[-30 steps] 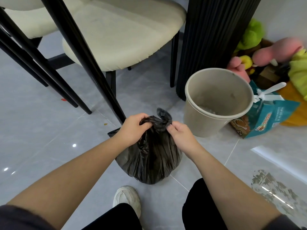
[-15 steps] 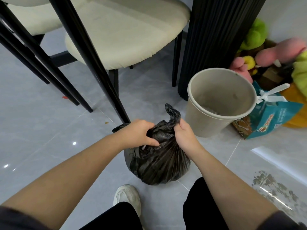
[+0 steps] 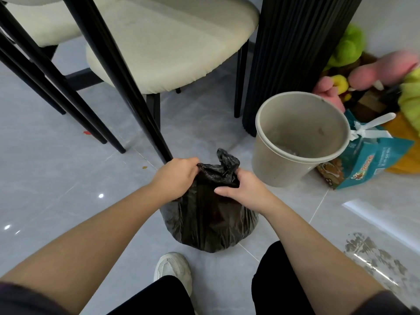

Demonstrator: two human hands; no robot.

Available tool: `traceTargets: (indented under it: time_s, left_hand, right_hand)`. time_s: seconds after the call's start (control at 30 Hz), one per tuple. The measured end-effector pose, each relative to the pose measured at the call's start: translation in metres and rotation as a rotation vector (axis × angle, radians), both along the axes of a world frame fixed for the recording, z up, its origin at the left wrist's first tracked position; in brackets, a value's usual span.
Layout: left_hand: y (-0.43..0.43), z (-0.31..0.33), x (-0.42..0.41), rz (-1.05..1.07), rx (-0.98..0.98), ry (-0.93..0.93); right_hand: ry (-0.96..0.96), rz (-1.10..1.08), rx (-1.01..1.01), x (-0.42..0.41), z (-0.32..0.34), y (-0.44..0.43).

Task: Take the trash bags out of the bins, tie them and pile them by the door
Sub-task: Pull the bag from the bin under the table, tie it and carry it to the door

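Observation:
A full black trash bag (image 3: 209,221) sits on the grey tile floor in front of me. Its gathered top is bunched between my hands, and a loose tail of plastic sticks up above them. My left hand (image 3: 176,177) grips the left side of the bag's neck. On the right side my right hand (image 3: 244,189) holds the neck with the thumb stretched across it. The beige round bin (image 3: 272,169) stands just right of the bag, with no liner and a few scraps at its bottom.
Cream chairs with black legs (image 3: 118,71) stand close behind the bag. A black fluted table base (image 3: 293,53) rises behind the bin. Plush toys (image 3: 368,71) and a teal packet (image 3: 368,160) lie at the right. My white shoe (image 3: 173,268) is below the bag.
My hands have shifted on the bag's neck: the right hand has dropped from the raised tail to the side of the neck, and the left hand has moved up to the top.

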State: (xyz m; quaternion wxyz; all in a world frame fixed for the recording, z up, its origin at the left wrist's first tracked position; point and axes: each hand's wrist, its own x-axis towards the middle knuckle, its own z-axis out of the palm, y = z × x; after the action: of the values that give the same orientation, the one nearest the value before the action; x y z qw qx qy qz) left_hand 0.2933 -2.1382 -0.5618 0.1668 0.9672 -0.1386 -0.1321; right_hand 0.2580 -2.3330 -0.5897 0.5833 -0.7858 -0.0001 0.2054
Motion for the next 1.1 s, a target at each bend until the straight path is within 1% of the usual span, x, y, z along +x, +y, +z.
traceTargets:
  time_s: [0.07, 0.13, 0.2, 0.27, 0.3, 0.37, 0.4, 0.47, 0.5, 0.53, 0.57, 0.63, 0.67, 0.7, 0.73, 0.8, 0.87, 1.0, 1.03, 1.1]
  left_hand:
    - [0.003, 0.003, 0.0, -0.074, -0.014, -0.001]
    - [0.006, 0.008, -0.001, -0.19, 0.023, 0.031]
    - [0.006, 0.012, -0.003, -0.292, 0.156, 0.057]
    - [0.007, 0.012, -0.005, -0.374, 0.277, 0.02]
    - [0.007, 0.011, -0.005, -0.401, 0.299, 0.002]
    - [0.011, 0.008, -0.005, -0.384, 0.258, 0.002]
    - [0.012, 0.008, -0.005, -0.349, 0.188, 0.014]
    - [0.011, 0.01, -0.006, -0.256, 0.034, 0.091]
    - [0.008, 0.013, -0.007, -0.223, -0.009, 0.152]
    - [0.003, 0.015, -0.009, -0.218, 0.014, 0.186]
    - [-0.002, 0.014, -0.012, -0.241, 0.098, 0.192]
    - [-0.007, 0.006, -0.017, -0.301, 0.334, 0.108]
    - [-0.008, 0.004, -0.016, -0.286, 0.394, 0.045]
    - [-0.006, 0.004, -0.014, -0.233, 0.397, 0.009]
    - [-0.003, 0.006, -0.012, -0.171, 0.362, 0.011]
    - [0.002, 0.008, -0.008, -0.082, 0.196, 0.054]
    - [-0.001, 0.012, -0.007, -0.052, 0.058, 0.062]
    - [-0.009, 0.015, -0.004, 0.024, -0.091, 0.074]
    - [-0.008, 0.014, -0.003, 0.045, -0.143, 0.076]
    - [-0.008, 0.014, -0.003, 0.063, -0.227, 0.071]
  right_hand:
    - [-0.043, -0.073, -0.094, 0.002, -0.003, 0.0]
    - [-0.027, -0.135, -0.134, 0.002, -0.004, 0.0]
    - [0.014, -0.158, -0.137, 0.002, -0.004, 0.002]
    - [0.037, -0.189, -0.128, 0.003, -0.004, 0.002]
    - [0.042, -0.209, -0.116, 0.003, -0.003, 0.002]
    - [0.052, -0.258, -0.093, 0.004, -0.005, 0.001]
    - [0.055, -0.277, -0.087, 0.005, -0.005, 0.0]
    - [0.061, -0.303, -0.084, 0.004, -0.003, 0.0]
    - [0.06, -0.316, -0.08, 0.004, -0.003, 0.0]
    - [0.055, -0.326, -0.073, 0.004, -0.002, 0.0]
    - [0.051, -0.333, -0.068, 0.003, -0.001, 0.0]
    - [0.038, -0.339, -0.062, 0.003, 0.001, 0.0]
    - [0.031, -0.344, -0.062, 0.003, 0.0, 0.0]
    - [0.022, -0.347, -0.064, 0.002, 0.0, 0.0]
    - [0.015, -0.343, -0.072, 0.002, 0.0, 0.0]
    - [0.027, -0.301, -0.108, 0.001, 0.001, -0.001]
    - [0.05, -0.258, -0.132, 0.0, 0.002, 0.001]
    - [0.092, -0.238, -0.052, -0.001, 0.009, -0.003]
    - [0.087, -0.189, -0.036, -0.002, 0.01, -0.004]
    - [0.057, -0.041, -0.1, -0.004, 0.01, -0.005]
